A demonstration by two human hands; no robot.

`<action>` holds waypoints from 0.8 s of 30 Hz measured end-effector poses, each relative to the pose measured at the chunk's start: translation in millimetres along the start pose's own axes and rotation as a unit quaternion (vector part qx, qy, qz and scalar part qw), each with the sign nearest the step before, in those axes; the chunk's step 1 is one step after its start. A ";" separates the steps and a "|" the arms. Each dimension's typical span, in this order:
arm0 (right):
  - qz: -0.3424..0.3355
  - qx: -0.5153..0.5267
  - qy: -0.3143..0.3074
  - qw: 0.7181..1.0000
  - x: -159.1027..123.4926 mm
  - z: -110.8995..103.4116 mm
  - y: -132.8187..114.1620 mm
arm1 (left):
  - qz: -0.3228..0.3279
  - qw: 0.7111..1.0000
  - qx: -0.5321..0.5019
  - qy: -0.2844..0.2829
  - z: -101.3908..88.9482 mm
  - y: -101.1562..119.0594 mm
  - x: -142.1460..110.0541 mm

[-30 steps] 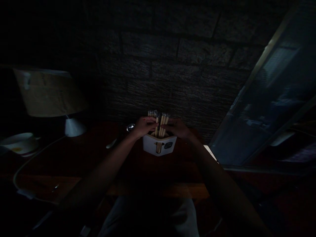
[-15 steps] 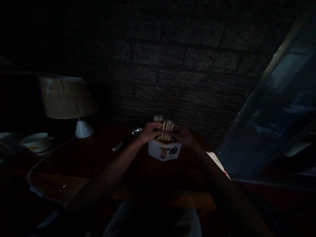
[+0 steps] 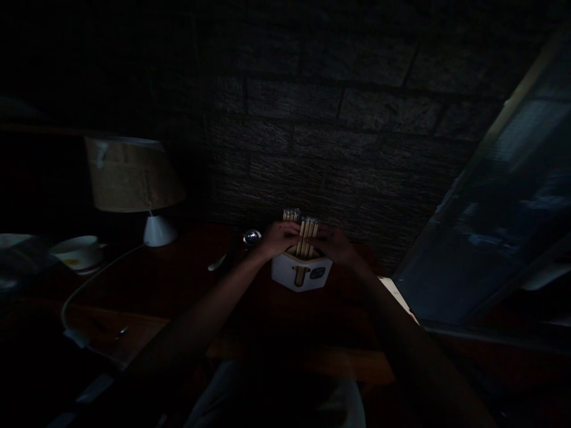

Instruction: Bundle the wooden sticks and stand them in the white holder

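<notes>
A white, angular holder (image 3: 284, 275) stands on the dark table, with a slot and a dark rounded mark on its front. Wooden chopsticks (image 3: 308, 238) rise upright from it in a tight bundle, and a second bunch (image 3: 291, 214) shows behind my left fingers. My left hand (image 3: 282, 238) grips the front bundle from the left, its fingers bent at the sticks. From the right, my right hand (image 3: 332, 242) closes on the same bundle above the rim. Dim light hides some of the fingertips.
To the left stand a lamp (image 3: 134, 178) with a trailing white cord (image 3: 102, 266) and a white bowl (image 3: 79, 252). A shiny round object (image 3: 252, 238) and a light spoon-like piece (image 3: 216, 263) lie near my left forearm. A bright card-like sheet (image 3: 397, 297) is at right, below the brick wall (image 3: 312, 142).
The front chopsticks stand closer together; a stick that was apart on the left is now against the others. The whole view has shifted slightly, with both hands staying at the holder.
</notes>
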State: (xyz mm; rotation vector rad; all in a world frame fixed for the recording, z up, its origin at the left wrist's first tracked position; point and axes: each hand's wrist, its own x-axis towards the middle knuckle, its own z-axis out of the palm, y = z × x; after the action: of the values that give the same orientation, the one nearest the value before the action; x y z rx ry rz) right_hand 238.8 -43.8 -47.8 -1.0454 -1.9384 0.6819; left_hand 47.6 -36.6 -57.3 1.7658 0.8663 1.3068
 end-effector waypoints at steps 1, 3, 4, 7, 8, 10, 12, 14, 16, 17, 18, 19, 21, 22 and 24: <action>-0.001 0.003 0.002 1.000 0.2 0.1 0.8 | 0.000 1.000 0.000 -0.002 -0.2 0.0 -0.3; -0.004 0.010 0.004 1.000 0.4 0.4 2.0 | 0.001 1.000 -0.004 -0.009 -0.7 0.2 -1.0; -0.005 0.013 0.004 1.000 0.4 0.6 2.5 | 0.001 1.000 -0.006 -0.014 -0.9 0.4 -1.2; -0.004 0.018 0.003 1.000 0.1 1.7 3.1 | 0.000 1.000 -0.011 -0.028 -1.6 1.0 -1.5; -0.004 0.019 0.003 1.000 -0.1 2.2 3.0 | -0.001 0.999 -0.011 -0.031 -1.9 1.2 -1.6; -0.004 0.022 0.004 1.000 -0.7 3.0 2.3 | -0.002 0.999 -0.008 -0.034 -2.2 1.6 -1.6; -0.005 0.025 0.004 1.000 -1.3 3.3 1.0 | -0.002 0.999 -0.003 -0.036 -2.5 2.1 -1.8; -0.004 0.029 0.003 1.000 -2.2 2.9 -0.5 | -0.002 0.999 0.004 -0.038 -2.6 2.6 -2.1; -0.001 0.034 -0.002 0.999 -3.2 2.0 -1.8 | -0.001 0.999 0.010 -0.039 -2.7 2.9 -2.2; 0.001 0.037 -0.004 0.999 -3.7 1.3 -2.3 | -0.001 0.999 0.014 -0.038 -2.7 2.7 -2.1; 0.003 0.039 -0.005 0.999 -4.4 0.7 -2.6 | -0.001 0.999 0.017 -0.036 -2.7 2.4 -2.0; 0.005 0.042 -0.006 0.999 -5.0 0.1 -2.8 | 0.000 0.999 0.021 -0.033 -2.6 1.9 -1.9; 0.005 0.043 -0.009 0.999 -6.2 -0.7 -2.8 | 0.001 0.999 0.030 -0.024 -2.1 0.4 -1.4; 0.005 0.043 -0.011 0.999 -6.8 -0.8 -2.6 | 0.002 0.999 0.034 -0.019 -1.7 -0.5 -1.1; 0.003 0.040 -0.014 0.999 -7.3 -0.6 -1.8 | 0.005 0.999 0.041 -0.011 -0.8 -2.2 -0.5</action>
State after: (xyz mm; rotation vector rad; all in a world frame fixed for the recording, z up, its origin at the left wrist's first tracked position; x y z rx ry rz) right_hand 240.9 -50.9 -49.0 -0.9982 -1.9159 0.7751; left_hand 46.6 -35.8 -59.3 1.8472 0.9119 1.2713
